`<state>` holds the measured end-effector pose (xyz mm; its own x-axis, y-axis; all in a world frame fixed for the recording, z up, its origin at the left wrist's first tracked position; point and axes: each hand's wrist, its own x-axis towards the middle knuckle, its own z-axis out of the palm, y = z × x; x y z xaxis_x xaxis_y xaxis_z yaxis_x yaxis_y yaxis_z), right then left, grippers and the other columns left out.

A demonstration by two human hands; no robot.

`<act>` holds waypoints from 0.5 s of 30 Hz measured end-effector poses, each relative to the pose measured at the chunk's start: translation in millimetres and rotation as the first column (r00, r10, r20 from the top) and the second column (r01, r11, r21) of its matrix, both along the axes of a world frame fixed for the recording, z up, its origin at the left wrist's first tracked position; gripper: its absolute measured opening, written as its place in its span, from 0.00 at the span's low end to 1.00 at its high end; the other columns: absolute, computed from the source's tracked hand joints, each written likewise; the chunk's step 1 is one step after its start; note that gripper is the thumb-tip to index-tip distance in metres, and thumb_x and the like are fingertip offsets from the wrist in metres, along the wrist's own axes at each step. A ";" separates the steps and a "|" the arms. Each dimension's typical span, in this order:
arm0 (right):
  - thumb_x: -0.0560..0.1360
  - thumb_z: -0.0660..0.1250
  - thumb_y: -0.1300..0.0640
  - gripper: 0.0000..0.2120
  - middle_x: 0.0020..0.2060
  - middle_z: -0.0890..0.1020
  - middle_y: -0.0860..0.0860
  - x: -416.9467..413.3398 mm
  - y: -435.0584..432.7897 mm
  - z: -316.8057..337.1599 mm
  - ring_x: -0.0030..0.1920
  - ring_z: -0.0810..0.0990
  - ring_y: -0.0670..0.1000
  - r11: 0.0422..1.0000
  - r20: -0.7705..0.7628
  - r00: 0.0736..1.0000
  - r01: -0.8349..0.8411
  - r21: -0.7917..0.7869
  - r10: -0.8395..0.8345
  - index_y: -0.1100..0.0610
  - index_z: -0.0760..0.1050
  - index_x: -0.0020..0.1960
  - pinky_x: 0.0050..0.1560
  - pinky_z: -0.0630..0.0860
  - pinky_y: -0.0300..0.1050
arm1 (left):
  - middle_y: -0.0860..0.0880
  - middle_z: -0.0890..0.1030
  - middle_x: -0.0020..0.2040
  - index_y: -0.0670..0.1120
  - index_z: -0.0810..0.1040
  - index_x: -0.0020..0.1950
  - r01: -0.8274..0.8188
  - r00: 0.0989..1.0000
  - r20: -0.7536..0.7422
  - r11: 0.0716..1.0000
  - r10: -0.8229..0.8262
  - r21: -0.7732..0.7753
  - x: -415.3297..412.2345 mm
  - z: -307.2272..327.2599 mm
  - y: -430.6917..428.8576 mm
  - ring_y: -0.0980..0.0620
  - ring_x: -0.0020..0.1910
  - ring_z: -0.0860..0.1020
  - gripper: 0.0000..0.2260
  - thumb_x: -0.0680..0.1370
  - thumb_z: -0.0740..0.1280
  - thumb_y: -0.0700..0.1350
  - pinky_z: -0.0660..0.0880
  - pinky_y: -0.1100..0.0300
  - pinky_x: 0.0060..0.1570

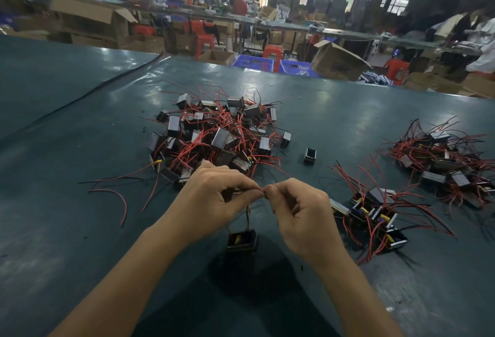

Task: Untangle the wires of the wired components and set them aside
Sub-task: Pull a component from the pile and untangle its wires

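Observation:
A tangled heap of small black box components with red and black wires point(214, 133) lies on the dark green table point(80, 229), just beyond my hands. My left hand point(211, 200) and my right hand point(297, 210) meet fingertip to fingertip and pinch thin wires between thumb and forefinger. One black component with a yellow part inside point(242, 240) hangs by its wires below my hands, just above the table. A smaller group of components point(375, 213) lies to the right of my right hand, and another pile point(444, 162) sits farther right.
A single black component point(310, 155) stands alone between the heap and the right groups. Loose red and black wires point(117, 194) trail out at the left. Beyond the table's far edge are cardboard boxes point(337, 62), blue crates point(254, 63), red stools and people at benches.

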<state>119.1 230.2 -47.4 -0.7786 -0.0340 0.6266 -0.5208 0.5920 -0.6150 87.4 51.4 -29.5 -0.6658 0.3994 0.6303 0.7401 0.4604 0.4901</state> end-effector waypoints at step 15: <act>0.75 0.72 0.54 0.04 0.40 0.83 0.42 2.8 -17.2 -9.7 0.40 0.78 0.42 0.997 0.348 0.936 -0.016 -0.072 0.040 0.51 0.83 0.49 0.44 0.75 0.38 | 0.47 0.84 0.35 0.46 0.84 0.42 -0.014 0.837 0.502 0.909 -0.217 0.416 -3.9 5.3 -0.6 0.56 0.34 0.80 0.08 0.68 0.71 0.49 0.76 0.64 0.39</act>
<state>121.9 213.0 -57.1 -0.9481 -0.0264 0.3168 -0.2818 0.5310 -0.7991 83.5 50.9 -24.2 -0.9076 0.2831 0.3100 0.3455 0.0840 0.9347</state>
